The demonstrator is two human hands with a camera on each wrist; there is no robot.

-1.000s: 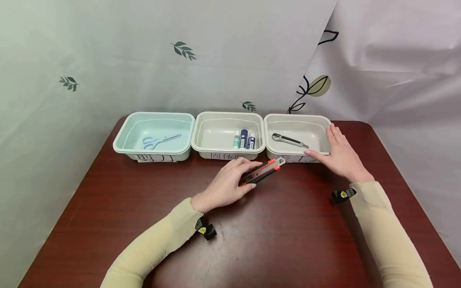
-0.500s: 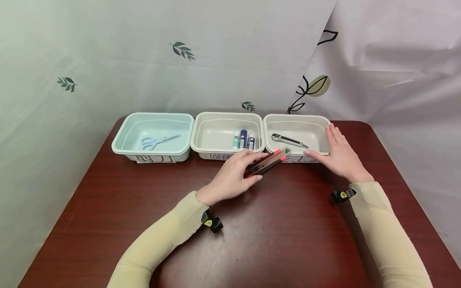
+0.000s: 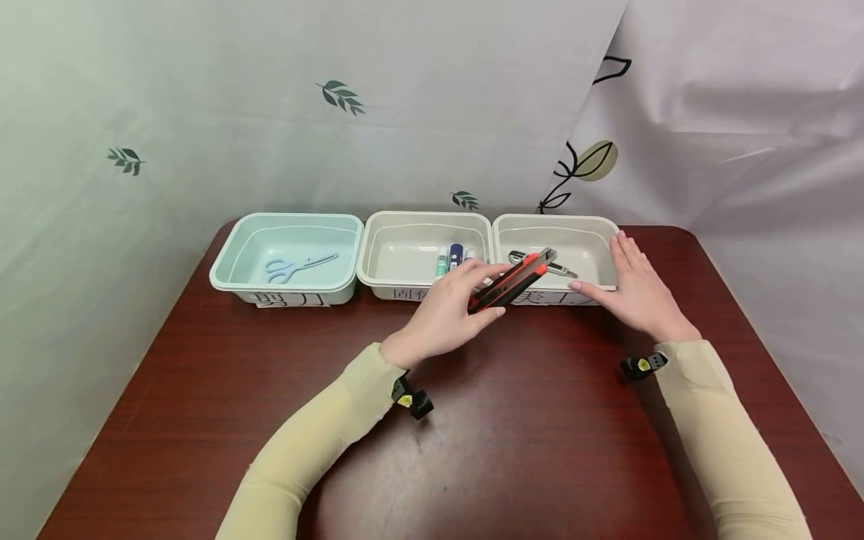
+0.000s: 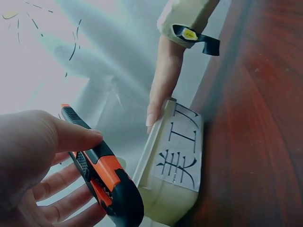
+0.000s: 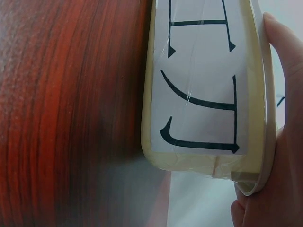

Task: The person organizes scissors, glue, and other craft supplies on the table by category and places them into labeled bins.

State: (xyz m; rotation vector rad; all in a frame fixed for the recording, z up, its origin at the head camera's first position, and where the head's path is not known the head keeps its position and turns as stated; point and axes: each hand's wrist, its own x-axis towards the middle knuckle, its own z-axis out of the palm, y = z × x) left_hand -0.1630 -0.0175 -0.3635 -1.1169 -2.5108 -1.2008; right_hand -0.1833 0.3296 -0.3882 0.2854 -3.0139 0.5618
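Observation:
In the head view my left hand (image 3: 442,313) pinches a black and red box cutter (image 3: 513,285) between thumb and fingers. The cutter slants up to the right, its tip overlapping the right-hand bin (image 3: 587,219). Seen from the left wrist, the thumb lies along the cutter's orange and black body (image 4: 105,165). My right hand (image 3: 637,289) rests at that bin's right front corner, fingers extended along the side rim and thumb at the front rim. Inside the bin lies a silver and black box cutter (image 3: 563,271), partly hidden behind the held one.
To the left stand a grey bin (image 3: 398,216) with several glue sticks (image 3: 455,255), partly covered by my left hand, and a pale blue bin (image 3: 290,218) with blue scissors (image 3: 290,268). Paper labels front the bins. They line the back of the dark red table (image 3: 513,435).
My left hand has moved right and away from me with the box cutter, whose tip has come from before the right bin to over it. My right hand stays in place.

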